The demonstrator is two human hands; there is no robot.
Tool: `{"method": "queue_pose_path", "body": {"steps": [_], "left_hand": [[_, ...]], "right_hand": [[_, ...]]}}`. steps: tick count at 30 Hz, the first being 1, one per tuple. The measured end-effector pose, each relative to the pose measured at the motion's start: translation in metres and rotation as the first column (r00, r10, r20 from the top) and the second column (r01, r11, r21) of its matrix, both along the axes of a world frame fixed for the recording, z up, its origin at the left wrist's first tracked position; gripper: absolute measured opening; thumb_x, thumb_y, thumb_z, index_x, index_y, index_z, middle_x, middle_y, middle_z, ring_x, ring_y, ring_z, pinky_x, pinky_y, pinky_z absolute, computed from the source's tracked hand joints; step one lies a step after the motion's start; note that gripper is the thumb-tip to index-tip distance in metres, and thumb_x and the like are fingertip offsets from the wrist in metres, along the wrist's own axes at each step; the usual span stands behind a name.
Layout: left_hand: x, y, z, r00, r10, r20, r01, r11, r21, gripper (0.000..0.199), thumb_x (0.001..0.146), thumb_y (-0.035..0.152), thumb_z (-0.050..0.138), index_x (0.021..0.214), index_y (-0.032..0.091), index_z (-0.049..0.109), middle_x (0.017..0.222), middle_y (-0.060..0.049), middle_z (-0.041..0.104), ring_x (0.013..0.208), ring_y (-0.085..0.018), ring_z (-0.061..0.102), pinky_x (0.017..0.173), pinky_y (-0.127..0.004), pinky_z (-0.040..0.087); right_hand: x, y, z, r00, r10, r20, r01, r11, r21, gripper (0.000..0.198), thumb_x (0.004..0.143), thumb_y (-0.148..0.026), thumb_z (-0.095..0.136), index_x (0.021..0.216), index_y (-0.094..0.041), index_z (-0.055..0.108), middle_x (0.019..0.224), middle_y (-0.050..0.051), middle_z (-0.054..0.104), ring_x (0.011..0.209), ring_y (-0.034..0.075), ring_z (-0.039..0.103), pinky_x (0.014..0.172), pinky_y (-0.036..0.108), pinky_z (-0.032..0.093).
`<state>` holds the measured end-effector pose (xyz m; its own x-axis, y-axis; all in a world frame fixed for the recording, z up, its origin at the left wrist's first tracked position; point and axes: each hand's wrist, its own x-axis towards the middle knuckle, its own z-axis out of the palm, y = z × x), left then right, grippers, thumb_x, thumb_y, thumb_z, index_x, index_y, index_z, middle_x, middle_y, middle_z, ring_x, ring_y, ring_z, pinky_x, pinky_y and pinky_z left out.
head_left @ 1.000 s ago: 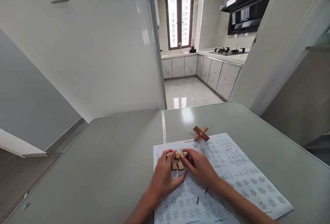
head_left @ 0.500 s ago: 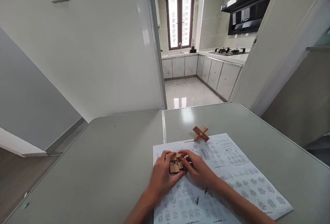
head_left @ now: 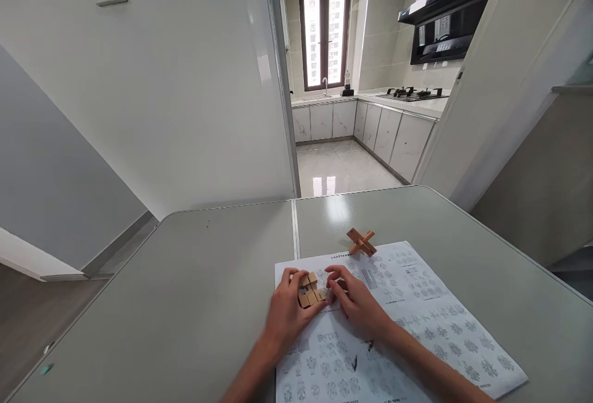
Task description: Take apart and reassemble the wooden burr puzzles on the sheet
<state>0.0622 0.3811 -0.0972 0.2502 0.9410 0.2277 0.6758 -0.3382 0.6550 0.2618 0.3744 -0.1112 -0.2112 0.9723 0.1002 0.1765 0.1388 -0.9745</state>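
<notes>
A small wooden interlocking puzzle (head_left: 310, 298), made of several light brown blocks, is gripped by my left hand (head_left: 286, 309). Its fingers curl over the top edge and the thumb presses along the near side, hiding part of the blocks. Just right of the puzzle, my right hand (head_left: 360, 304) has its fingers bent and apart, with nothing visible between them. Both hands are over a printed sheet (head_left: 445, 329) covered with small puzzle diagrams. At the sheet's far edge lies an assembly of crossed wooden pieces (head_left: 361, 242).
The sheet lies on a grey-green table (head_left: 194, 304) with a pale seam (head_left: 295, 230) running away from me. A small teal piece (head_left: 46, 369) is at the table's left edge. Beyond the table, a doorway opens on a kitchen with white cabinets (head_left: 321, 120).
My right hand has let go of the puzzle and drawn slightly right. My left hand has shifted a little left with the puzzle, turning it slightly.
</notes>
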Motion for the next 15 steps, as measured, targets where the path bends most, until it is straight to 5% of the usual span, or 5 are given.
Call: {"method": "queue_pose_path", "body": {"steps": [15], "left_hand": [[-0.026, 0.019, 0.005, 0.912, 0.348, -0.218, -0.340, 0.938, 0.074, 0.048, 0.089, 0.057, 0.064, 0.124, 0.025, 0.059, 0.123, -0.008, 0.059, 0.095, -0.027, 0.070, 0.076, -0.038, 0.058]], "right_hand": [[0.004, 0.001, -0.004, 0.997, 0.042, 0.068, -0.044, 0.999, 0.027, 0.023, 0.103, -0.038, 0.046, 0.118, -0.023, 0.055, 0.089, 0.003, 0.065, 0.073, 0.019, 0.063, 0.072, 0.035, 0.054]]}}
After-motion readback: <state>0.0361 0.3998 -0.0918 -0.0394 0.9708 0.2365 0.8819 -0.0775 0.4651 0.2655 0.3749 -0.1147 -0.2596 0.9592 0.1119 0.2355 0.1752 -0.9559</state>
